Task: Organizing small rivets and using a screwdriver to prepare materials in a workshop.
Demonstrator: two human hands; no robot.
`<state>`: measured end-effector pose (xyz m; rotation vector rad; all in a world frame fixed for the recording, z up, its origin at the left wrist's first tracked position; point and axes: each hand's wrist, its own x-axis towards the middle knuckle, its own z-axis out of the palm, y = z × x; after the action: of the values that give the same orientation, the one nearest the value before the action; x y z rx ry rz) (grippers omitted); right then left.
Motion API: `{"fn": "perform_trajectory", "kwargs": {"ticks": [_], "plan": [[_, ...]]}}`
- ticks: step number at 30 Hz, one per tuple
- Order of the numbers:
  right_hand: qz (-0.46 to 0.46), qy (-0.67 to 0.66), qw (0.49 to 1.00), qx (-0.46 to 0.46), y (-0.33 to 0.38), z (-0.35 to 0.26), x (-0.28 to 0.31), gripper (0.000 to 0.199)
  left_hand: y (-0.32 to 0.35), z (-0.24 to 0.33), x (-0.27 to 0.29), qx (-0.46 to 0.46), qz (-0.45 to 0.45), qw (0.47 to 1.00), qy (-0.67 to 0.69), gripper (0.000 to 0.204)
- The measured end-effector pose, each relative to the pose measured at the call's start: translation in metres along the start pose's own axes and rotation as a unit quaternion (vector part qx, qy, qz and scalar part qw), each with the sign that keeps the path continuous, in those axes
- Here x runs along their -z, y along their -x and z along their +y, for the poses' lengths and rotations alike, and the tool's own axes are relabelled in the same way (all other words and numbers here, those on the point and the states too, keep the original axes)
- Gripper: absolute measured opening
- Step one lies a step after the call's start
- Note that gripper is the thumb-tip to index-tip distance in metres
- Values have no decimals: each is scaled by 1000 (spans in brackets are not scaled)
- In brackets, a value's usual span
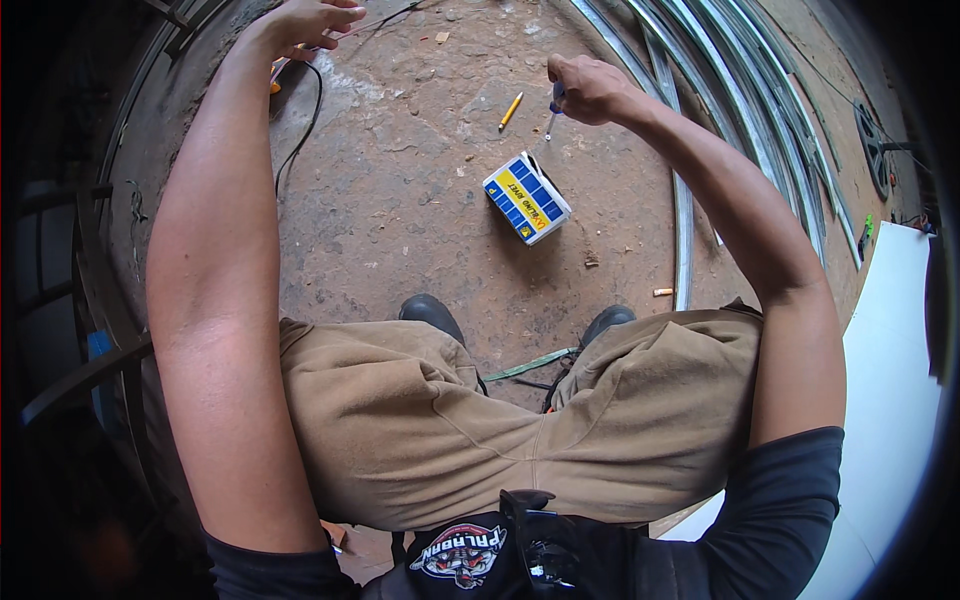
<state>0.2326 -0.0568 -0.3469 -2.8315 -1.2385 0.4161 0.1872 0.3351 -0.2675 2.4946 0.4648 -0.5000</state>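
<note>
Screwdriver [558,95] held beyond the box [527,198]

The right hand [592,90] was closed around the screwdriver's blue handle, just beyond the box and slightly to its right; the shaft pointed down, its tip near the box's far edge. The left hand [310,25] was well off to the box's left and farther out, near a black cable [318,105]; its fingers were curled, but I could not tell whether they gripped anything.

Handling, judged by eye: screwdriver light and stiff, not fragile; smooth handle possibly slippery if damp. Best hold: the full handle, leaving the thin shaft free. Box probably thin card, liable to dent; contents hidden, weight unknown. Better held by its two long sides. A yellow pen [511,111] lay beyond the box.
</note>
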Motion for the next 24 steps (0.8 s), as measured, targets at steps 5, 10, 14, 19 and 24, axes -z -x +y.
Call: {"fn": "perform_trajectory", "kwargs": {"ticks": [5,10,14,19,24], "plan": [[11,-14,1000,-2,-1,2,7,28,21,31,4,-5,-16,999,49,53],[14,-2,1000,-8,1,-2,-13,27,21,24,8,-25,-16,999,43,51],[9,6,1000,-3,-3,2,-13,27,28,33,5,-20,-19,998,56,50],[5,7,1000,0,-1,6,-4,29,19,28,7,13,-28,997,72,51],[30,-16,999,2,-10,-3,12,30,0,-15,22,-440,-273,818,250,51]]}}
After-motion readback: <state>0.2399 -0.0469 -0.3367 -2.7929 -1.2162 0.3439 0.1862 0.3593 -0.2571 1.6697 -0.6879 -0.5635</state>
